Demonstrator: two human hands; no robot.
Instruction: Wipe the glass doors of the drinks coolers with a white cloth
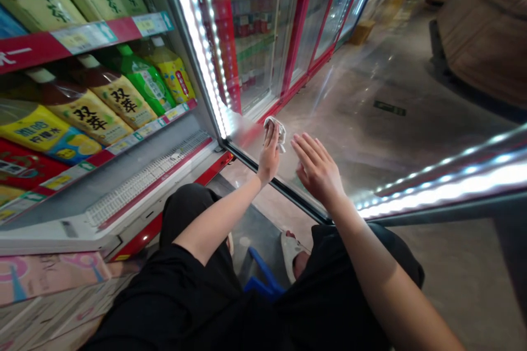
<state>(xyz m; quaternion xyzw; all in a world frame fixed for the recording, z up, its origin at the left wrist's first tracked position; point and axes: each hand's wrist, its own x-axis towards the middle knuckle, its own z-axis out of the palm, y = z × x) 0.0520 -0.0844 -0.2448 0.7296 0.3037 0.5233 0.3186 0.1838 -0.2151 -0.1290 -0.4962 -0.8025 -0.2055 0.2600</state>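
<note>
1. Against the glass door [362, 162], our left hand [269, 156] holds a white cloth [282, 131] under nearly straight fingers.
2. Nearby, our right hand [319, 170] is empty, fingers extended, narrowly parted; glass contact we cannot tell.

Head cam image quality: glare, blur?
Head view: LED strips blow out to white along the glass door; brown counter at upper right is smeared; bottle labels at left are legible; left hand and right hand look fairly crisp.

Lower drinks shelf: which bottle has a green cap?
The green bottle, second from the row's right end in the picture, just left of the yellow-labelled bottle. The other visible caps are white.
</note>
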